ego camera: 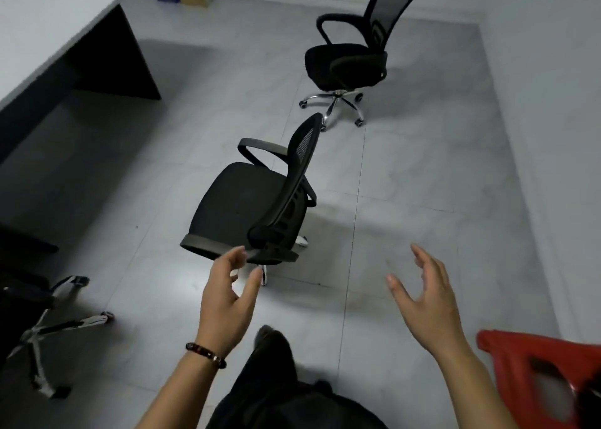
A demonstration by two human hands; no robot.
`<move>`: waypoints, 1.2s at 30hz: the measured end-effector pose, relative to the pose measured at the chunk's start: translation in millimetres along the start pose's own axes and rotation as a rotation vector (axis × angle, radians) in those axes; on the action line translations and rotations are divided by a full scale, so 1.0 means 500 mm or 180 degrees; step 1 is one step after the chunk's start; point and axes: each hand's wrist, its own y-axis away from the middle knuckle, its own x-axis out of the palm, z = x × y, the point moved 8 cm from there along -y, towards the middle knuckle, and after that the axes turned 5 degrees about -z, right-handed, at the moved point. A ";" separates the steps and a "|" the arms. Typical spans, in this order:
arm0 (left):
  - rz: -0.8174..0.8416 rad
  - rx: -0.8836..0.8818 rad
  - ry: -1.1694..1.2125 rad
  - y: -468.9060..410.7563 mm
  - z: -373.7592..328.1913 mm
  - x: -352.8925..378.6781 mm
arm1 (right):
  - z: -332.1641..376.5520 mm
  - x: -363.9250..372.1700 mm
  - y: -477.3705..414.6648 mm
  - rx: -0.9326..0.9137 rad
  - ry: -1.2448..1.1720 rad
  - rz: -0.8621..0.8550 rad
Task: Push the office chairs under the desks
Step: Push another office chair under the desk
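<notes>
Grey tiled floor (422, 155) runs to pale walls. A white-topped bench (48, 22) with dark panels lines the left side. 2 black mesh office chairs stand out on the floor, well apart from it: the near chair (247, 207) just ahead of both hands, the far chair (351, 57) beyond. Left hand (227, 298) and right hand (426, 301) hang spread, each grip empty. A red stool (546, 373) sits lower right.

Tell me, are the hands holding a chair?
No. Both the left hand and right hand are open and empty, just short of the nearest chair.
</notes>
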 end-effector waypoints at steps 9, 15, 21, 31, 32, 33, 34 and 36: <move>-0.0056 -0.0102 -0.0118 -0.213 -0.013 0.206 | -0.036 0.044 -0.314 -0.0142 0.0187 0.0412; -0.0572 -0.0284 -0.0068 -0.394 -0.060 0.231 | 0.097 0.096 -0.574 -0.0805 0.0472 0.0866; -0.0934 -0.0674 -0.0418 -0.471 -0.019 0.220 | 0.239 0.240 -0.747 -0.1522 0.0577 0.1465; -0.1293 -0.2459 -0.1432 -0.393 0.116 0.376 | 0.241 0.537 -0.865 -0.3119 0.1660 0.2637; -0.1286 -0.2505 -0.1687 -0.398 0.114 0.389 | 0.235 0.552 -0.869 -0.3245 0.1756 0.2728; -0.1309 -0.2546 -0.1889 -0.407 0.111 0.396 | 0.235 0.564 -0.876 -0.3335 0.1795 0.2796; -0.1369 -0.2622 -0.1969 -0.416 0.108 0.399 | 0.239 0.573 -0.887 -0.3391 0.1807 0.2865; -0.1410 -0.2733 -0.2004 -0.435 0.105 0.403 | 0.253 0.588 -0.907 -0.3514 0.1824 0.3003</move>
